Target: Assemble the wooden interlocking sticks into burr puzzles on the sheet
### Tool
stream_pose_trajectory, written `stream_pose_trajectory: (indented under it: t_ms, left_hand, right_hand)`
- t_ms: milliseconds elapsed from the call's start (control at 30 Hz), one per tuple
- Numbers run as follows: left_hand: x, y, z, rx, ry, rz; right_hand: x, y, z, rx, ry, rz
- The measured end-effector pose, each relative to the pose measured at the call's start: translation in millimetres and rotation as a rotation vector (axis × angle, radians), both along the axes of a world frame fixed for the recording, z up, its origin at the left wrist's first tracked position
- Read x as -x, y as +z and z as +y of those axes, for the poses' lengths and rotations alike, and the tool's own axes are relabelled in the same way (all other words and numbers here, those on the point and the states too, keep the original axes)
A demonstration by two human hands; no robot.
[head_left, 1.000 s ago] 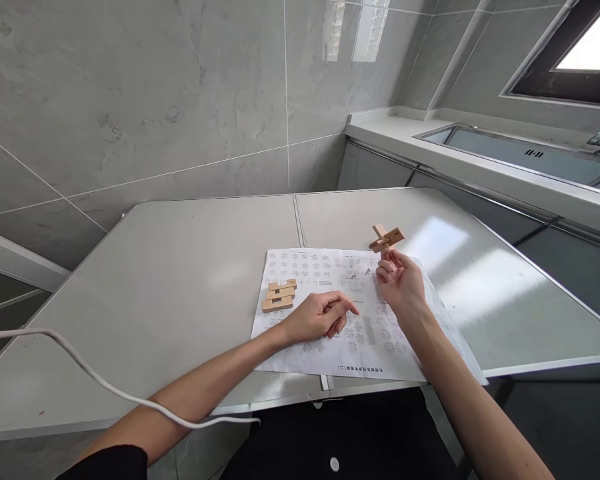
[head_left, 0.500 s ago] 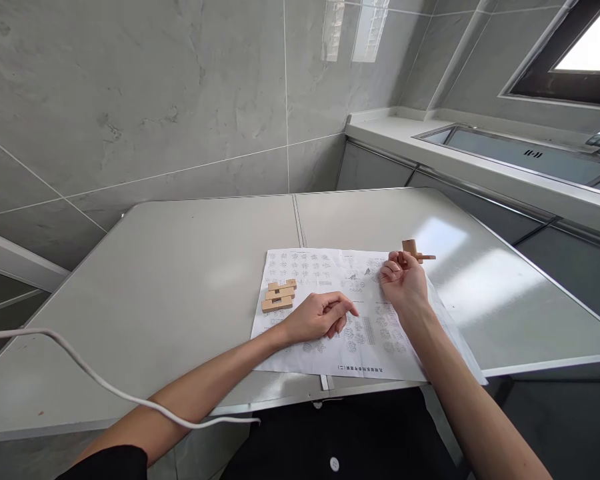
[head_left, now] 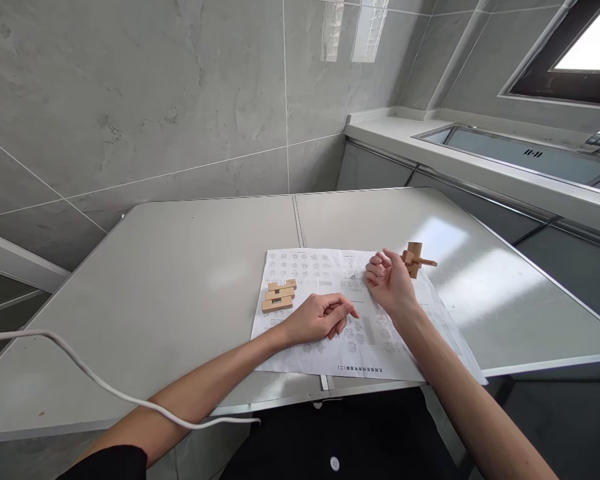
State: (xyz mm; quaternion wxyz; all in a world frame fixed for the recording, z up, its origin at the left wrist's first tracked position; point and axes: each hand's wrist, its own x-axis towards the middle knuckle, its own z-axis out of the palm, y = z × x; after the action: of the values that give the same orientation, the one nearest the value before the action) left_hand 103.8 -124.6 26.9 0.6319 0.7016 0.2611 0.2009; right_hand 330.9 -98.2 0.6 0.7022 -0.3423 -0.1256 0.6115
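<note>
Here, stacked wooden blocks lie at the printed sheet's left edge. The left hand rests mid-sheet, loosely curled, holding nothing. The right hand, half-curled, pinches a wooden cross piece above the sheet's far right corner.

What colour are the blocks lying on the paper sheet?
The blocks are pale tan wood, best seen in head view.

— What moved?
— The right hand came down from its raised spot and slid a little towards the left hand.
— And the wooden cross piece?
— It came down too and turned. One bar now stands upright, just right of that hand's fingertips.
</note>
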Motion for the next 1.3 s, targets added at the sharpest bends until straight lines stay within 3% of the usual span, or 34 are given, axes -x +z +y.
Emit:
stream_pose_trajectory:
  t_ms: [167,300,467,567,700,833,1000,1200,1300]
  left_hand:
    - [2.1,3.4,-1.8,-0.112,-0.069,0.025]
    - [10.3,14.7,7.2,-0.403,-0.108,0.093]
    - [40.0,30.1,33.8,-0.779,0.053,0.155]
    - [67.7,30.5,47.7,-0.896,0.191,0.249]
    - [103.0,22.1,57.1,-0.848,0.337,0.424]
    - [120.4,15.6,59.6,-0.821,0.310,0.536]
    - [116.8,17.5,53.7,-0.829,0.283,0.547]
    - [109.0,20.7,40.4,-0.447,0.132,0.434]
    - [110.7,21.6,41.6,-0.495,0.144,0.414]
  right_hand:
    - [20.0,3.4,-5.6,0.024,0.103,-0.376]
    - [34.0,5.7,-11.5,0.034,0.153,-0.622]
    - [38.1,16.2,-19.1,0.006,0.314,-0.884]
    - [32.0,25.2,-30.2,-0.052,0.457,-1.042]
    - [25.1,33.2,-57.2,-0.109,0.492,-1.317]
    - [29.4,34.4,-88.3,-0.097,0.433,-1.485]
    - [42.6,30.8,-112.1,-0.081,0.369,-1.621]
    - [53.4,25.0,-121.8,-0.113,0.292,-1.694]
    - [61.0,23.3,-125.5,-0.190,0.295,-1.692]
